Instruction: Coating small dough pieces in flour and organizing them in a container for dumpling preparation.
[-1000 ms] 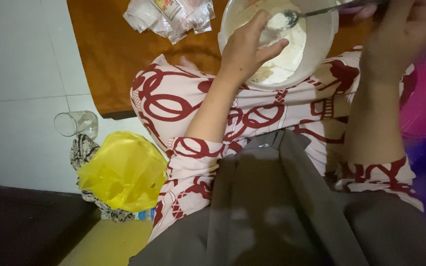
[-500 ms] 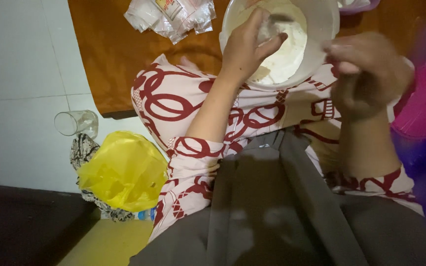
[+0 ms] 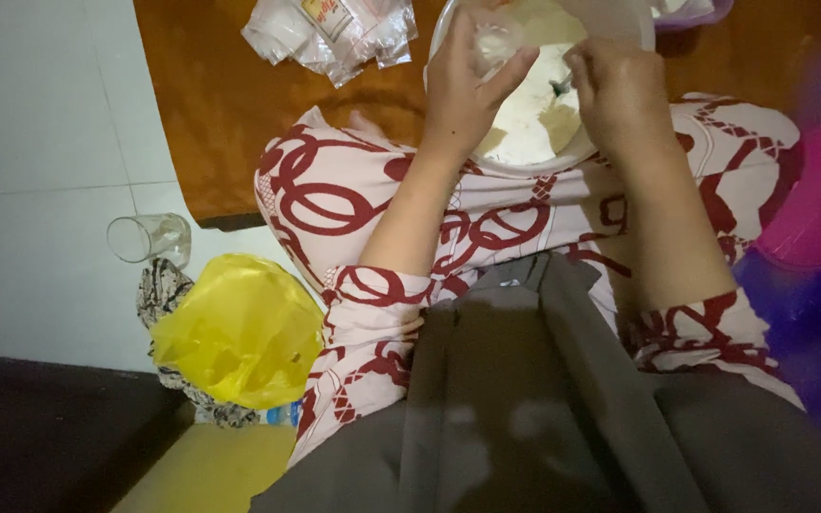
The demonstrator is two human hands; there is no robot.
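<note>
Gripping the bowl (image 3: 610, 24) rim, the left hand (image 3: 467, 85) is clamped on it; the right hand (image 3: 615, 90), just beside, is closed on a spoon (image 3: 559, 87) in the dough (image 3: 529, 123).

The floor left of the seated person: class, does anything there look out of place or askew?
Yes. A clear drinking glass lies tipped on its side on the white tiled floor, just above a yellow plastic bag resting on patterned cloth. A glass would normally stand upright, so it looks knocked over.
</note>
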